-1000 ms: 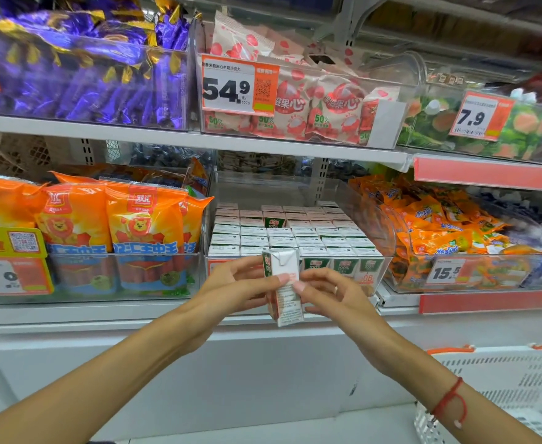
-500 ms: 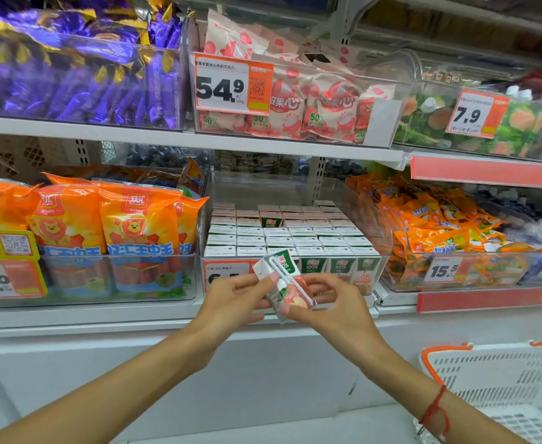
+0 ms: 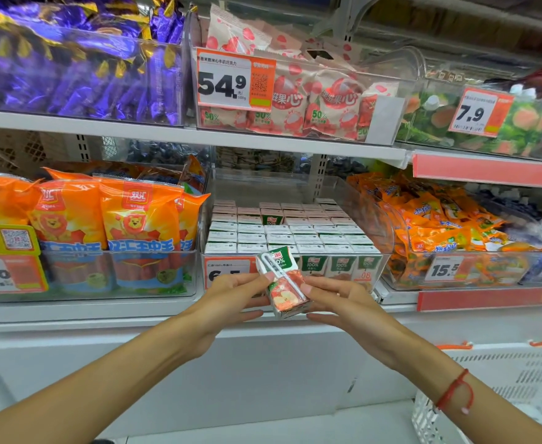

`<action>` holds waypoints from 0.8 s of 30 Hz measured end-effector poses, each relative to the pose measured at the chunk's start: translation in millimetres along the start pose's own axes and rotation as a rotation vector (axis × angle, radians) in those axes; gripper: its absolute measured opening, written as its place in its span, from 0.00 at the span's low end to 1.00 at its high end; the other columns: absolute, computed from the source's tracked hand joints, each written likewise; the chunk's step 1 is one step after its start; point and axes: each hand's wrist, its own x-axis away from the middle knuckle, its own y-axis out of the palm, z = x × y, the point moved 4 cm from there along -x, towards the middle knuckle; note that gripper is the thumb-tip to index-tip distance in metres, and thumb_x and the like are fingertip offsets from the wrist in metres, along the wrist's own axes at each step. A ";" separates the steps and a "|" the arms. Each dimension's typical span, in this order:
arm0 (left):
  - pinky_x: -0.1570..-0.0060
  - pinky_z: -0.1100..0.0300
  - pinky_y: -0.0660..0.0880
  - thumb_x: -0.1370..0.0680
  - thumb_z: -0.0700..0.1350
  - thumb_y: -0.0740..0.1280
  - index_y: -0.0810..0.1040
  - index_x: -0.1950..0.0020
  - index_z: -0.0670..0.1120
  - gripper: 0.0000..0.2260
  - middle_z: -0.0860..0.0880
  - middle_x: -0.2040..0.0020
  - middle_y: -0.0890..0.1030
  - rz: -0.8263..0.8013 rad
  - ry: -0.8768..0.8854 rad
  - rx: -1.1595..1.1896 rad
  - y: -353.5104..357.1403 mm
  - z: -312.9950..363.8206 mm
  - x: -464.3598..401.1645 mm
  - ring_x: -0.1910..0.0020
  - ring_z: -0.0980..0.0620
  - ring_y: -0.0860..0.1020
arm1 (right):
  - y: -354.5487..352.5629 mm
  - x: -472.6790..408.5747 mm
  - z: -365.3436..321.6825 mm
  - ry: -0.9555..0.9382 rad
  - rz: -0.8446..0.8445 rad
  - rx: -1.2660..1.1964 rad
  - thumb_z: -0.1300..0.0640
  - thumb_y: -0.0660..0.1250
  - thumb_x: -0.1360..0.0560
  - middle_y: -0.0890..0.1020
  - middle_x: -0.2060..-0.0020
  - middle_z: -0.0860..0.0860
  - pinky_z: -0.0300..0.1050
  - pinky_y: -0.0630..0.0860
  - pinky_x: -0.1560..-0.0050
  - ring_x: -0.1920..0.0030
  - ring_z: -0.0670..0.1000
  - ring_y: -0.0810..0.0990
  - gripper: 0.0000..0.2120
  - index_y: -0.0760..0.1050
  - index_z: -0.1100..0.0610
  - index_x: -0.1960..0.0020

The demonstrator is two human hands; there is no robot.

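Turning in both hands, the small green-and-red cardboard juice carton (image 3: 283,283) now tilts with its wrapped straw facing the camera, where a second ago it stood upright, white side showing. Left hand (image 3: 231,298) and right hand (image 3: 343,299) pinch its edges with their fingers, just before the clear plastic shelf bin (image 3: 379,219) of matching cartons. It seems a label check, with the white plastic basket (image 3: 503,373) likely next.

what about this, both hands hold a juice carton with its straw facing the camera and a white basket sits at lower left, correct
No: the head view shows the white basket at lower right, not left. The rest holds: the left hand and right hand hold the juice carton, its straw facing the camera.
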 end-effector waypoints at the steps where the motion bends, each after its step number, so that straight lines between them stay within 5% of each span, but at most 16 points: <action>1: 0.52 0.66 0.77 0.21 0.53 0.65 0.80 0.40 0.51 0.12 0.53 0.49 0.86 -0.022 0.003 -0.004 -0.1 0.1 -0.1 0.48 0.57 0.83 | -0.9 0.1 -0.6 -0.015 0.013 0.009 0.53 0.71 0.25 0.86 0.52 0.47 0.37 0.80 0.52 0.50 0.46 0.84 0.12 0.80 0.50 0.42; 7: 0.58 0.72 0.76 0.29 0.48 0.75 0.79 0.48 0.58 0.12 0.61 0.51 0.85 0.064 0.315 -0.171 0.6 10.2 -0.4 0.53 0.63 0.82 | -0.2 2.5 0.3 -0.153 -0.008 0.217 0.57 0.76 0.30 0.84 0.51 0.41 0.35 0.78 0.50 0.50 0.41 0.83 0.20 0.77 0.41 0.42; 11: 0.49 0.66 0.78 0.34 0.52 0.79 0.76 0.46 0.57 0.20 0.62 0.48 0.83 0.095 0.541 -0.427 2.0 17.4 5.8 0.47 0.62 0.81 | -7.1 3.6 -8.9 -0.368 0.056 0.277 0.60 0.78 0.33 0.85 0.51 0.39 0.29 0.74 0.48 0.48 0.40 0.82 0.19 0.79 0.45 0.46; 15: 0.50 0.69 0.77 0.35 0.52 0.80 0.75 0.48 0.58 0.20 0.65 0.51 0.82 0.180 0.660 -0.536 4.8 19.9 10.5 0.48 0.64 0.80 | -9.2 2.7 -11.1 -0.458 0.079 0.311 0.63 0.78 0.33 0.85 0.50 0.42 0.33 0.75 0.44 0.46 0.43 0.82 0.19 0.79 0.48 0.46; 20: 0.49 0.69 0.77 0.34 0.55 0.78 0.76 0.45 0.60 0.20 0.66 0.48 0.81 0.137 0.585 -0.454 3.1 19.9 7.6 0.46 0.65 0.79 | -8.5 5.1 -10.8 -0.476 0.084 0.354 0.61 0.76 0.30 0.84 0.49 0.40 0.31 0.75 0.46 0.47 0.42 0.82 0.23 0.76 0.48 0.39; 24: 0.59 0.72 0.75 0.38 0.59 0.75 0.75 0.46 0.62 0.22 0.67 0.49 0.81 0.159 0.398 -0.282 -5.2 15.3 1.1 0.51 0.69 0.79 | -4.7 10.3 -12.7 -0.467 0.073 0.422 0.59 0.73 0.26 0.81 0.45 0.35 0.29 0.74 0.45 0.45 0.39 0.81 0.29 0.67 0.41 0.30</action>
